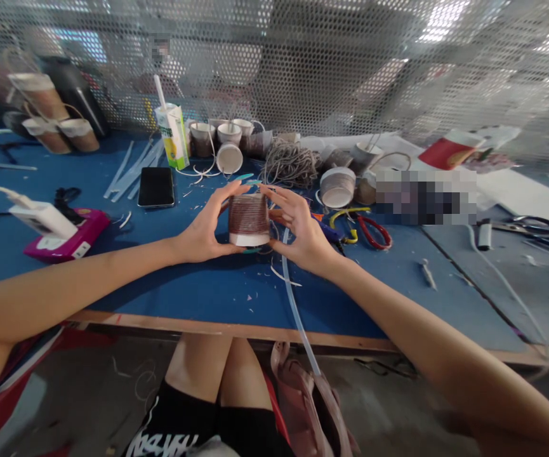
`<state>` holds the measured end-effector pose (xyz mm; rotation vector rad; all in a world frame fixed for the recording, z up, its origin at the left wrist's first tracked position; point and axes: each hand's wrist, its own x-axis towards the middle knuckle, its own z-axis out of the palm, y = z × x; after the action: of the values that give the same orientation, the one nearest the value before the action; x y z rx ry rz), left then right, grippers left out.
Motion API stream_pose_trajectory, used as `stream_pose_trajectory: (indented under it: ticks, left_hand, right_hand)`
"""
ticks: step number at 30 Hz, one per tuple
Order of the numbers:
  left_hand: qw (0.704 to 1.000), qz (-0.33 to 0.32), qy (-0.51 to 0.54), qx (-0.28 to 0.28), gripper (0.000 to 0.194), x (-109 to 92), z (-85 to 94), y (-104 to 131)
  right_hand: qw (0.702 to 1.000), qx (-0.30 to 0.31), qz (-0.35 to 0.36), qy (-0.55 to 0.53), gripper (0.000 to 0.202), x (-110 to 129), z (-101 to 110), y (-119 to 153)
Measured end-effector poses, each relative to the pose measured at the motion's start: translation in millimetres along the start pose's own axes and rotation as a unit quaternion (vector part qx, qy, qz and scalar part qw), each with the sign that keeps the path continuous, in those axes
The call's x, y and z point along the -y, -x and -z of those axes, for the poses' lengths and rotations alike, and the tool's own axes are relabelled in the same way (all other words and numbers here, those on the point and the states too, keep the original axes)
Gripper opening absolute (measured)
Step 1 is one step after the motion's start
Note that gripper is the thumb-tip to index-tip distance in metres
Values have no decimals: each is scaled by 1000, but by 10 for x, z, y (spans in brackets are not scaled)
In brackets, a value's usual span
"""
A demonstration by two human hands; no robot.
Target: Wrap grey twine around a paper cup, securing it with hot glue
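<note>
Between both hands, over the near middle of the table, is a small cup wrapped in brown cord (249, 219), its white band facing down. My left hand (202, 231) grips its left side, thumb low and fingers at the top. My right hand (303, 231) closes on the other side in the same way. Behind the right hand, partly hidden, lies a blue tool (332, 232) whose kind I cannot make out. A long translucent strip (296, 311) runs from below the right hand over the table edge.
Several cord-wrapped cups (229, 134) and a tangle of grey cord (291, 164) stand at the back. A phone (156, 187), a drink carton (173, 136) and a purple power strip (67, 238) are left. Red-handled pliers (374, 233) and scissors (535, 225) lie right.
</note>
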<state>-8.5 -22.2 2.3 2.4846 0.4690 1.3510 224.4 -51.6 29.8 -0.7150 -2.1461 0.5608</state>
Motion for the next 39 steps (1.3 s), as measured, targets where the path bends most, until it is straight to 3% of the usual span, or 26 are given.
stream_pose_trajectory:
  ticks: [7, 13, 16, 20, 23, 25, 27, 30, 32, 35, 39]
  left_hand:
    - [987, 26, -127, -98, 93, 53, 28, 2]
    - [956, 15, -187, -225, 83, 142, 43, -15]
    - [943, -18, -208, -260, 80, 188, 61, -30]
    - [943, -27, -226, -241, 75, 202, 73, -36]
    - [946, -14, -216, -240, 79, 202, 65, -32]
    - [950, -3, -201, -240, 84, 215, 57, -25]
    - [955, 6, -183, -235, 88, 240, 49, -13]
    - [969, 8, -145, -199, 87, 272, 36, 5]
    - [982, 2, -119, -149, 85, 270, 24, 10]
    - [990, -26, -114, -81, 84, 224, 3, 3]
    - [988, -53, -128, -61, 81, 152, -6, -9]
  right_hand:
    - [996, -34, -79, -17, 66, 77, 27, -9]
    - [994, -45, -88, -41, 34, 168, 148, -38]
    - [984, -99, -136, -53, 30, 161, 225, -56]
    - [967, -183, -179, 20, 33, 67, 348, -104]
    - [955, -179, -186, 148, 34, -51, 523, -122]
    - [942, -123, -185, 250, 46, -129, 679, -104]
    - [928, -19, -198, 315, 58, -191, 825, -65]
    - [899, 140, -223, 349, 56, -244, 929, 1]
    - [884, 176, -219, 373, 51, -257, 895, 26]
    - [870, 146, -229, 411, 44, -262, 761, 25]
    - [877, 69, -261, 398, 43, -264, 644, -13]
